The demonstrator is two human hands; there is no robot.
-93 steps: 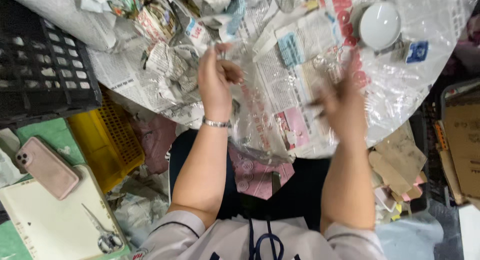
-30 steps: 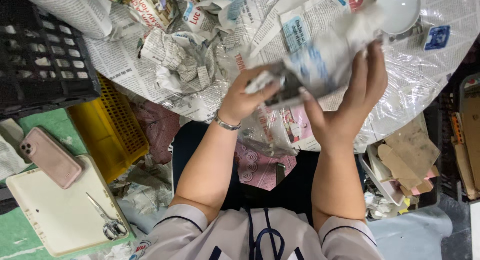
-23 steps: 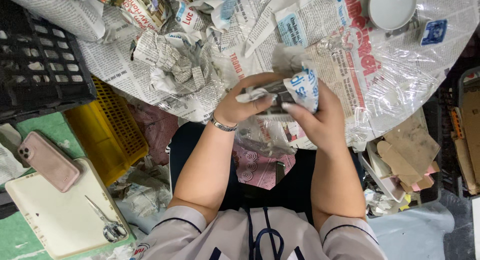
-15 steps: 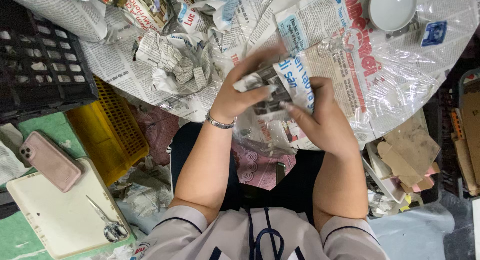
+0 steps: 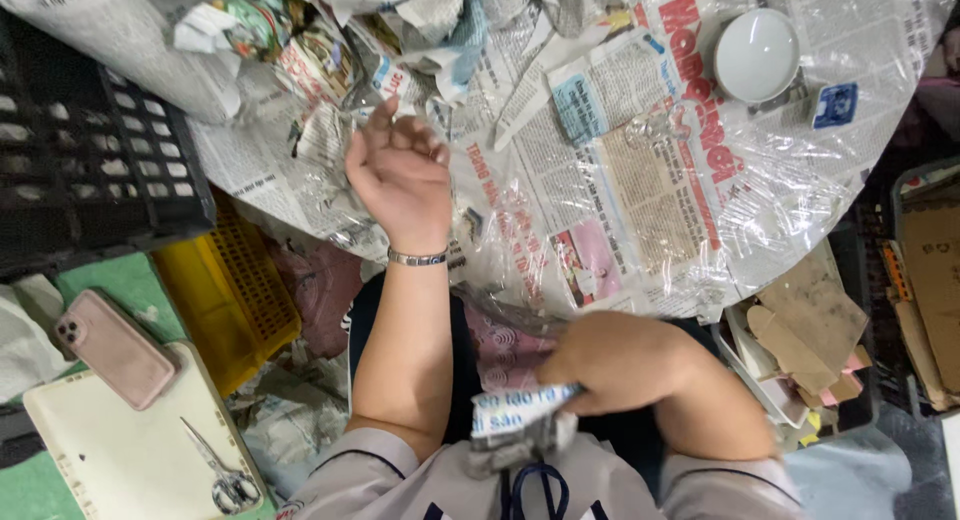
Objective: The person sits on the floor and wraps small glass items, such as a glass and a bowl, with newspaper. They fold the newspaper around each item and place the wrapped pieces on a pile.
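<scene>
Right hand (image 5: 620,365) is low, pulled in close to the torso, fingers clamped on a newspaper-wrapped bundle (image 5: 520,420). The bundle sits at the table's near edge, over the lap. Left hand (image 5: 400,175) is up over the table, palm facing up, fingers loosely curled and holding nothing, forearm stretched forward, metal bracelet (image 5: 417,259) at the wrist. Hands well apart.

Round table (image 5: 800,210) is covered in newspaper sheets under clear plastic film. Heap of crumpled newspaper (image 5: 340,50) lies just beyond the left hand. White bowl (image 5: 757,55) sits far side, right.

Judgement: keep the wrap pinched tight with the right so it doesn't loosen; support the bundle from underneath, not only by the paper edge.

Off-table, left: black crate (image 5: 90,160), yellow crate (image 5: 225,290), pink phone (image 5: 115,348), scissors (image 5: 222,472) on a cream tray (image 5: 120,460).
</scene>
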